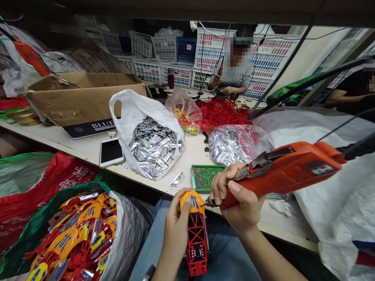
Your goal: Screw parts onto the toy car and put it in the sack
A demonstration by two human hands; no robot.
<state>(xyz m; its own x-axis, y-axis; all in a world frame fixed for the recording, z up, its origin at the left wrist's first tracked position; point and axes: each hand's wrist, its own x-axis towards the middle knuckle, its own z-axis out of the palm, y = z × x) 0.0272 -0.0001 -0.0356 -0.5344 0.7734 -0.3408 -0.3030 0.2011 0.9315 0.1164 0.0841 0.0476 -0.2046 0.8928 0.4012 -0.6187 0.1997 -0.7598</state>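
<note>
My left hand [178, 218] is closed around the orange front of a toy car [197, 238] with a red lattice frame, held above my lap. In my right hand [237, 195] is an orange electric screwdriver [290, 168], fingers wrapped round its front end. The driver's tip meets, or nearly meets, the right edge of the orange part; which one I cannot tell. Just beyond my hands, a green tray [206, 190] holds many small screws. A single silver plate [177, 179] lies on the table left of the tray.
A white bag [124, 105] of silver parts stands behind, beside a phone [111, 151] and a cardboard box [84, 93]. At lower left is a sack [129, 230] of orange and red parts. Red frames [224, 113] lie further back, before a co-worker [237, 70] holding another screwdriver.
</note>
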